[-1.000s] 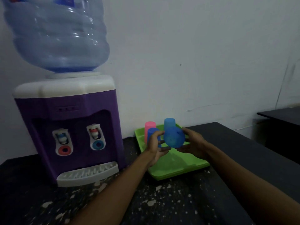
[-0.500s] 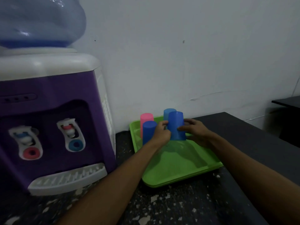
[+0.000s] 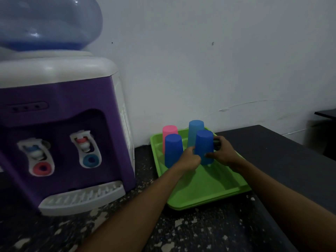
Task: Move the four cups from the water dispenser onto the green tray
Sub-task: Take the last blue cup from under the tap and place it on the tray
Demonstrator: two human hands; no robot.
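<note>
Upside down on the green tray (image 3: 205, 193) stands a dark blue cup (image 3: 204, 144), and both hands grip it. My left hand (image 3: 189, 159) holds its left side near the rim, my right hand (image 3: 221, 151) wraps its right side. Three more inverted cups stand on the tray: another dark blue cup (image 3: 173, 150) at front left, a pink cup (image 3: 169, 130) behind it, and a light blue cup (image 3: 195, 130) at the back. The purple and white water dispenser (image 3: 61, 135) stands to the left with nothing on its drip tray (image 3: 81, 197).
The tray lies on a dark speckled counter (image 3: 181, 231) against a white wall. A big blue water bottle (image 3: 49, 24) tops the dispenser. Another dark table (image 3: 327, 113) shows at the far right edge.
The dark blue cup went from lying tilted in both hands above the tray to standing upside down on it. Both hands stayed on it. The camera moved closer.
</note>
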